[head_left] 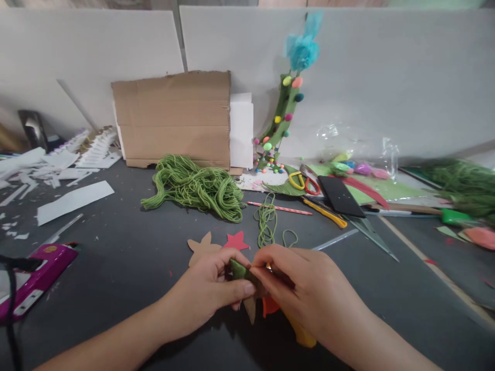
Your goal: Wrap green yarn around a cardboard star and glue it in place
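Observation:
Between the thumb and fingers of my left hand (218, 286) is a cardboard piece wrapped partly in green yarn (238, 269), with a bare brown point (250, 310) sticking out below. My right hand (305, 288) pinches at the right edge of this piece; its fingertips hide what they grip. Behind my right fingers lies a loose strand of green yarn (266, 221). Beyond my left hand are a brown cardboard star (201, 247) and a red star (236, 240). Under my right hand, an orange shape (270, 306) and a yellow shape (303, 334) show only in part.
A green yarn skein (197, 188) lies before a cardboard sheet (174, 121). Scissors (305, 181), a yellow cutter (328, 212), a pencil (282, 208) and a black phone (340, 196) are on the right. At left are a magenta device (42, 278) and paper scraps (73, 198).

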`<control>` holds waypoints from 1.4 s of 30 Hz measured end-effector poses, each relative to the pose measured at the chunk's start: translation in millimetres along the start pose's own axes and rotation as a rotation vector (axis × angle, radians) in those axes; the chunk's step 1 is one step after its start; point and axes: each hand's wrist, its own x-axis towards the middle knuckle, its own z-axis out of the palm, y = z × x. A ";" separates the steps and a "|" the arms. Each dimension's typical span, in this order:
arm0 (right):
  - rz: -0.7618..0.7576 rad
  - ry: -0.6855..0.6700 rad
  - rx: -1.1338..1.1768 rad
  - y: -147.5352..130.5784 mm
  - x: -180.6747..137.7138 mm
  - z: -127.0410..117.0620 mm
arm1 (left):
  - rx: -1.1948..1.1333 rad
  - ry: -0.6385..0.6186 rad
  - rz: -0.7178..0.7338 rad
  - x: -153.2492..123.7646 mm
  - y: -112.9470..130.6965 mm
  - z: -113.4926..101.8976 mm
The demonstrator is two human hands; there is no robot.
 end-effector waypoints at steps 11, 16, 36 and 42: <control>-0.182 -0.011 0.026 5.0 0.4 -12.1 | 0.087 0.048 -0.151 -3.7 9.3 2.0; -0.184 -0.006 0.165 10.9 2.1 -18.3 | -0.259 -0.074 -0.197 -5.1 6.3 2.5; -0.072 0.196 0.160 -2.7 -4.4 32.2 | -0.394 0.373 0.113 3.2 1.7 -7.6; -0.194 0.183 -0.072 -4.3 -5.9 28.1 | -0.016 0.445 0.237 2.0 4.0 -9.1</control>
